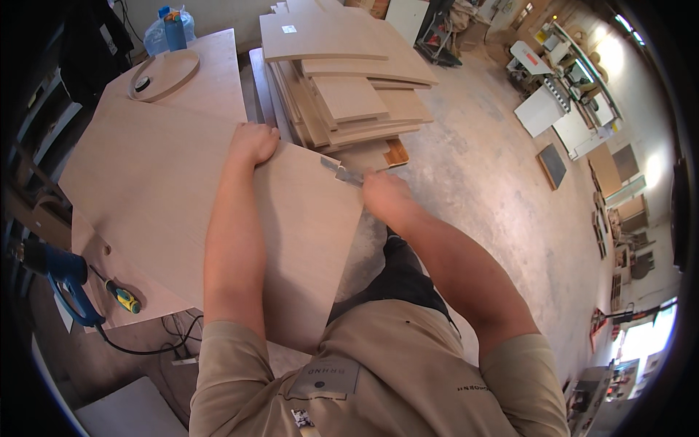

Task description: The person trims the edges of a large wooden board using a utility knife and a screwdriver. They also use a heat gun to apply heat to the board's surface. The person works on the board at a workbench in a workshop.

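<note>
A large pale wood-faced board (167, 167) lies across the work table and reaches over its near side toward my body. My left hand (255, 143) is closed over the far edge of this board, its fingers curled down and partly hidden. At the board's right corner, my right hand (386, 191) is closed round a flat grey metal tool (351, 176), shaped like a file or a blade. The tool's far end lies against the board's edge; its handle is hidden in my fist.
Behind the board stands a stack of cut panels (349, 98). A coiled edging strip (191, 73), a roll of tape (142, 83) and a blue bottle (175, 30) sit at the far left. Nearer are a blue heat gun (67, 280) with its cord and a yellow-green screwdriver (125, 297).
</note>
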Demonstrator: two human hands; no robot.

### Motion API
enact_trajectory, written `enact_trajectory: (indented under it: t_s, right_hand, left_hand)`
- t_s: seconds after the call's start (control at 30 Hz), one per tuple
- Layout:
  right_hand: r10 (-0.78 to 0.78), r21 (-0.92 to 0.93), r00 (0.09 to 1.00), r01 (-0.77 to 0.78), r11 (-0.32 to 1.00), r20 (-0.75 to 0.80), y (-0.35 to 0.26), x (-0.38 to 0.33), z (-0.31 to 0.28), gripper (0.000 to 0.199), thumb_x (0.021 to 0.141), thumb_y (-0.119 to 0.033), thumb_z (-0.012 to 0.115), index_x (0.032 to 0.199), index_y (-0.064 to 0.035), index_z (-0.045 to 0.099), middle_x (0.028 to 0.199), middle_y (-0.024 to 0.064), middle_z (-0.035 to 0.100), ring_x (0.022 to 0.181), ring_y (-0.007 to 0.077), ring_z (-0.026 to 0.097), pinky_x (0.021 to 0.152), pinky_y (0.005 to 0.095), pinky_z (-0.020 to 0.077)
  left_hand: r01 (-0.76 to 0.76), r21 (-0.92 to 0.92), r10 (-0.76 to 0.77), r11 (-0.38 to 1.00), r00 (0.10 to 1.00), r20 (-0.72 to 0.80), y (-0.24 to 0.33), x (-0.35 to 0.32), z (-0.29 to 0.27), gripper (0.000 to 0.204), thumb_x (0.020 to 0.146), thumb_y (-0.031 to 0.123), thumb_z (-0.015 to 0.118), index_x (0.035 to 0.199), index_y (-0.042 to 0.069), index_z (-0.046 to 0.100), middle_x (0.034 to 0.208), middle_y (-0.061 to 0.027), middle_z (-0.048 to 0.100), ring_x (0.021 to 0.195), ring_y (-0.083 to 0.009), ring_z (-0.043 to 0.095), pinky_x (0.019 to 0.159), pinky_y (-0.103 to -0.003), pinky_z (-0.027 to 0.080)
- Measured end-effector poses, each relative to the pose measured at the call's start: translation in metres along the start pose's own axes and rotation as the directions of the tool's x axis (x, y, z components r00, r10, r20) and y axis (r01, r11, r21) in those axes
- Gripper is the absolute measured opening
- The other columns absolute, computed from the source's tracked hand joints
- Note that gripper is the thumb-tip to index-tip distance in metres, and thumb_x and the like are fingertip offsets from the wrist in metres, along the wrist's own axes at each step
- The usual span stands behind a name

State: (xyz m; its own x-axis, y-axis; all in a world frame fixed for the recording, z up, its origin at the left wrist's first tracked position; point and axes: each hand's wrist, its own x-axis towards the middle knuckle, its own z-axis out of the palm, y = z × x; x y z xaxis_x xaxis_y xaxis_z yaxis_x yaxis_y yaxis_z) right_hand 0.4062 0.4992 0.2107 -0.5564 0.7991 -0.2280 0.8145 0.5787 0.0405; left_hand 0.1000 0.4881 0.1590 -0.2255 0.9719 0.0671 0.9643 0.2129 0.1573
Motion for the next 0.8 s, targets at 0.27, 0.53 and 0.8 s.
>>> enact_trajectory:
  t_s: [0.27, 0.53, 0.8]
  right_hand:
    - [0.038, 0.047, 0.999, -0.039, 0.998, 0.028, 0.004, 0.019, 0.007, 0.024, 0.096, -0.014, 0.053, 0.113, -0.0041, 0.066, 0.113, 0.0198, 0.073, 0.108, 0.0387, 0.071, 0.090, 0.0482, 0.0572]
    - [0.093, 0.088, 0.995, -0.095, 0.992, 0.027, 0.004, 0.028, 0.010, 0.026, 0.097, -0.015, 0.051, 0.117, -0.0041, 0.064, 0.117, 0.0210, 0.073, 0.112, 0.0377, 0.070, 0.093, 0.0473, 0.0569]
    - [0.116, -0.031, 0.993, -0.116, 0.993, 0.008, 0.035, 0.039, 0.012, 0.025, 0.098, -0.015, 0.051, 0.117, -0.0039, 0.064, 0.109, 0.0183, 0.075, 0.105, 0.0383, 0.073, 0.090, 0.0483, 0.0575]
  left_hand:
    - [-0.001, -0.028, 0.001, 1.000, 1.000, -0.009, -0.005, 0.001, -0.001, 0.053, 0.098, 0.030, 0.035, 0.094, -0.002, 0.077, 0.107, -0.0223, 0.074, 0.108, -0.0391, 0.065, 0.104, -0.050, 0.041]
    - [0.010, -0.018, -0.010, 1.000, 1.000, 0.012, -0.006, -0.001, -0.005, 0.053, 0.098, 0.031, 0.035, 0.095, -0.002, 0.077, 0.109, -0.0231, 0.073, 0.109, -0.0401, 0.064, 0.104, -0.051, 0.042]
    - [-0.009, 0.011, 0.009, 1.000, 0.999, 0.054, -0.007, 0.001, -0.002, 0.052, 0.099, 0.032, 0.036, 0.097, 0.000, 0.077, 0.109, -0.0231, 0.073, 0.110, -0.0401, 0.065, 0.103, -0.051, 0.042]
